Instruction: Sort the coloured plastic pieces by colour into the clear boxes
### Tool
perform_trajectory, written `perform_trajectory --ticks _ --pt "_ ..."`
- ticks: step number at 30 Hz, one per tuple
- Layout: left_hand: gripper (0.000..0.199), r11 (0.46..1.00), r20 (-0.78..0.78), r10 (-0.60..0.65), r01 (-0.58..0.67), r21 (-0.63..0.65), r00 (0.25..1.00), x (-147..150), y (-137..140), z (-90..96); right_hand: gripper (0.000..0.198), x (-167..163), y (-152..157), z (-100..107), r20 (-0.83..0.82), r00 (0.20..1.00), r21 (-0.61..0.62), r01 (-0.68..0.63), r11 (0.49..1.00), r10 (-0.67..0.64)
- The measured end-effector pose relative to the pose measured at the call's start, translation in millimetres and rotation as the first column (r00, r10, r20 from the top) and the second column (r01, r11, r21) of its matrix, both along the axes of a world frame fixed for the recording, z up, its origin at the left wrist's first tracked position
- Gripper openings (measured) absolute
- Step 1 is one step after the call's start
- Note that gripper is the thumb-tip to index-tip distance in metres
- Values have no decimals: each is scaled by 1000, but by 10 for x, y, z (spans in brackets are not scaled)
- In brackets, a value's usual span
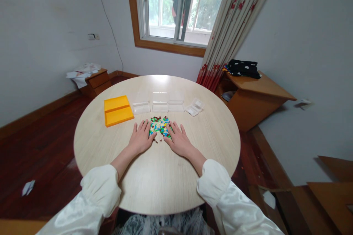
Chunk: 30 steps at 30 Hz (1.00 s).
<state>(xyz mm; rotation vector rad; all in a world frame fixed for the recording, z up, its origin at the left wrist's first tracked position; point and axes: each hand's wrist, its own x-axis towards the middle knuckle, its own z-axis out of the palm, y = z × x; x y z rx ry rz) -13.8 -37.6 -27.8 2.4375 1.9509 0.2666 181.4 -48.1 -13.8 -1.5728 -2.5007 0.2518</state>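
Observation:
A pile of small bricks in blue, green, brown, white and yellow lies spread on the round table. At its left edge my left hand rests palm down, fingers spread and touching the pieces. My right hand lies flat on the other side, its fingertips over the pile's right edge. Neither hand grips anything. A few brown bricks lie loose between the thumbs. The fingers hide part of the pile at both sides.
Behind the pile stand several clear plastic boxes, with a small clear case to their right. An orange two-part tray sits at the left. A wooden cabinet holding black cloth stands beyond the table's right edge.

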Motion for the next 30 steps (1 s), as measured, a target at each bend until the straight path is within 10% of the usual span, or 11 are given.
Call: perform_trajectory --ticks 30 --pt "58 999 15 -23 23 42 1000 17 -12 16 52 -24 9 7 -62 997 63 -37 997 41"
